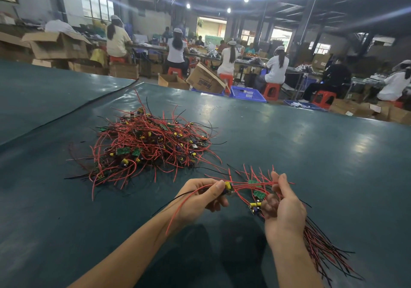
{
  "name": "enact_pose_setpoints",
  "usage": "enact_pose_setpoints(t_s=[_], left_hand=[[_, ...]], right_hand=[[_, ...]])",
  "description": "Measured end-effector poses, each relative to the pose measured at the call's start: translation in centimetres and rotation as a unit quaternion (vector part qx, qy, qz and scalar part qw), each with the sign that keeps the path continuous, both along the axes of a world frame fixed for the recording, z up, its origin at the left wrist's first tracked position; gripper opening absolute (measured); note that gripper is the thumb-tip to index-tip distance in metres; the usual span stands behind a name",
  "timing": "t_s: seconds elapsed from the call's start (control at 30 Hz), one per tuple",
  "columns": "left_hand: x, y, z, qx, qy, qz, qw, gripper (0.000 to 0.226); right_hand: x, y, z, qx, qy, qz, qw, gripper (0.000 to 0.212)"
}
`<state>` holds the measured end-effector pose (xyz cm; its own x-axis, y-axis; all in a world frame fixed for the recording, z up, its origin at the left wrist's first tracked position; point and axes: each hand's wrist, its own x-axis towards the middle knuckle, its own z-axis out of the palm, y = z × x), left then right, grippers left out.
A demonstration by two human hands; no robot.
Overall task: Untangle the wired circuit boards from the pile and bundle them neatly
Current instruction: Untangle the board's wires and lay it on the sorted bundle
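A tangled pile of wired circuit boards (151,145), with red and black leads, small green boards and yellow capacitors, lies on the dark green table (311,154) ahead and to the left. My left hand (204,195) pinches one wired board (228,187) by its yellow capacitor; its red and black leads trail back over my wrist. My right hand (282,207) grips a bundle of boards (258,196), whose gathered wire tails (324,252) fan out below my wrist to the right. Red leads stretch between the two hands.
The table's far edge (244,100) runs across the view. Beyond it are blue plastic crates (246,93), cardboard boxes (206,80), red stools and several seated people working at benches. A seam in the table cover (73,112) runs diagonally at the left.
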<state>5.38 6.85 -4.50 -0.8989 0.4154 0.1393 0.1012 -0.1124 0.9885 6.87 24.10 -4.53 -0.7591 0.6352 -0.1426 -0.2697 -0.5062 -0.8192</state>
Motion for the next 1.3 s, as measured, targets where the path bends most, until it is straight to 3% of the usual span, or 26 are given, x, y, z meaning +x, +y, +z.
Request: enact_pose_setpoints(t_s=[0.17, 0.37, 0.47, 0.67, 0.83, 0.97, 1.07, 1.2, 1.3], left_hand=[[-0.2, 0.2, -0.8, 0.052, -0.033, 0.029, 0.998, 0.029], [-0.2, 0.4, -1.3, 0.027, -0.015, 0.041, 0.999, 0.032], [-0.2, 0.3, -1.2, -0.004, 0.013, 0.038, 0.999, 0.031], [-0.1, 0.4, -0.8, -0.019, 0.058, 0.017, 0.998, 0.027], [0.2, 0.6, -1.2, -0.024, 0.059, -0.001, 0.998, 0.028], [-0.2, 0.4, -1.5, -0.001, 0.018, 0.040, 0.999, 0.027], [-0.6, 0.1, -1.6, 0.010, 0.007, 0.077, 0.997, 0.029], [-0.7, 0.1, -1.8, 0.016, 0.026, 0.101, 0.994, 0.028], [-0.6, 0.1, -2.0, 0.029, 0.060, 0.094, 0.993, 0.023]], right_hand=[[0.1, -1.6, -0.6, 0.116, -0.008, 0.019, 0.993, 0.021], [0.7, -5.2, -1.7, 0.289, -0.002, 0.133, 0.948, 0.023], [0.7, -5.2, -1.7, 0.285, -0.014, 0.121, 0.951, 0.026], [0.2, -2.4, -0.4, 0.148, -0.032, 0.031, 0.988, 0.021], [0.1, -0.6, -0.4, 0.087, -0.035, -0.026, 0.995, 0.021], [0.1, -1.0, -0.6, 0.138, -0.065, -0.020, 0.988, 0.033], [0.3, -2.1, -0.8, 0.198, -0.083, 0.064, 0.975, 0.036], [0.8, -4.2, -1.2, 0.306, -0.060, 0.183, 0.933, 0.032], [1.2, -4.8, -1.2, 0.334, -0.044, 0.185, 0.923, 0.029]])
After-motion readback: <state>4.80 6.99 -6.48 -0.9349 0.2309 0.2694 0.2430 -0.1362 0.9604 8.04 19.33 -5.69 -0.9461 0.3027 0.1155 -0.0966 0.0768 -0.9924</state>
